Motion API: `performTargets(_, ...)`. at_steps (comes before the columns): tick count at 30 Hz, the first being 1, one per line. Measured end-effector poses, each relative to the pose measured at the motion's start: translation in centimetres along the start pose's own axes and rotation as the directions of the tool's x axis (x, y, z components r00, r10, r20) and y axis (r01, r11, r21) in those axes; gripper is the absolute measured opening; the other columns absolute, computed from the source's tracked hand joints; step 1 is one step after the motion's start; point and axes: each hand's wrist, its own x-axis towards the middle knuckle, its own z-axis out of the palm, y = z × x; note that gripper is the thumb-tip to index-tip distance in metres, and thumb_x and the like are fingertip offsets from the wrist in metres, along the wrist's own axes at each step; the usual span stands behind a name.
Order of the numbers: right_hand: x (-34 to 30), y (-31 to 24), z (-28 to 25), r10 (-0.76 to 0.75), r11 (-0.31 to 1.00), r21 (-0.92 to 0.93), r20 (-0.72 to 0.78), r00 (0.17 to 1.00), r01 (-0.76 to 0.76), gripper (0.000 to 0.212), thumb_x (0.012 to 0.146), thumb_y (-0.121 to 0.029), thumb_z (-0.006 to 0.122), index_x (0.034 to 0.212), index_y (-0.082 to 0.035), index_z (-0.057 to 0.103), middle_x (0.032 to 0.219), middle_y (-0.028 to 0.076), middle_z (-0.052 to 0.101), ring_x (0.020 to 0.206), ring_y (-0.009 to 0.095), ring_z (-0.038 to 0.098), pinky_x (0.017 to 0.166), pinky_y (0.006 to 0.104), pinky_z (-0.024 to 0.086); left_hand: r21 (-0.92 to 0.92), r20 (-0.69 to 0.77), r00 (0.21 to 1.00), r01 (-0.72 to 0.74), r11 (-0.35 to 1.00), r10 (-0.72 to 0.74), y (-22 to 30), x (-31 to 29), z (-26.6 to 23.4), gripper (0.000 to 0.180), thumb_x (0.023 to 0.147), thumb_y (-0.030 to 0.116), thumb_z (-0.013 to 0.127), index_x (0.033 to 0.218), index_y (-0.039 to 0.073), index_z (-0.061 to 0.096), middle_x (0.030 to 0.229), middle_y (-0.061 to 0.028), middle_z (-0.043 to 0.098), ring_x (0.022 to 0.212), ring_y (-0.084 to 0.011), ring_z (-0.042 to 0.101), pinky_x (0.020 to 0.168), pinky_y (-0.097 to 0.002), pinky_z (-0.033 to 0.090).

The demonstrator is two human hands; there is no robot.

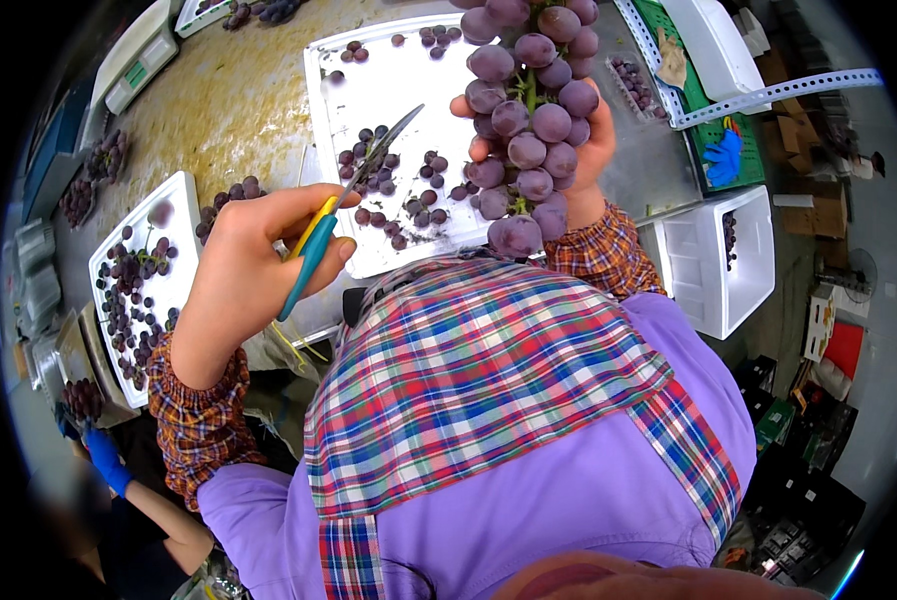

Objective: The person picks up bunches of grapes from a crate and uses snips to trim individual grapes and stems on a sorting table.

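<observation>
In my left hand (243,265) is a pair of slim pointed snips (313,245) with teal and yellow handles, the fingers closed around them. The dark blades slant up and to the right above a white tray (330,115). My right hand (590,165) is wrapped behind a large bunch of purple grapes (526,150), which hangs upright with a green stem showing in its middle. Most of that hand's fingers are hidden by the fruit. The blade tips are apart from the bunch. Small clusters and single grapes (430,170) lie scattered in the tray under both hands.
Left of me stands a second white tray (183,215) with loose grapes, and farther off a white scale (140,55). At right are a white foam box (703,265), a perforated metal bar (778,90) and a blue glove (725,155). A blue-gloved co-worker's hand (106,458) shows at lower left.
</observation>
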Motion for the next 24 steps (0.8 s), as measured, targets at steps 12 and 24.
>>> performTargets(12,-0.2,-0.5,-0.4,0.005,0.999,-0.050,0.049,0.999,-0.003,0.078,0.090,-0.059,0.032,0.145,-0.003,0.023,0.134,0.036,0.038,0.101,0.042,0.062,0.084,0.0497,0.054,-0.311,-0.015,0.998,0.050,0.949,-0.058,-0.1,-0.2,1.1,0.036,0.078,0.006,0.073,0.112,0.001,0.064,0.074,-0.0015,0.063,0.071,-0.0064,0.059,0.067,-0.0238,0.048)
performTargets(24,0.5,-1.3,-1.6,0.152,0.952,0.230,0.220,0.963,-0.203,0.084,0.090,-0.059,0.037,0.146,0.000,0.016,0.137,0.032,0.036,0.105,0.042,0.059,0.087,0.0481,0.054,-0.428,-0.034,0.996,0.060,0.902,-0.083,-0.8,-0.3,2.5,0.038,0.085,0.012,0.068,0.119,-0.002,0.059,0.076,-0.0042,0.065,0.064,-0.0057,0.054,0.059,-0.0197,0.042)
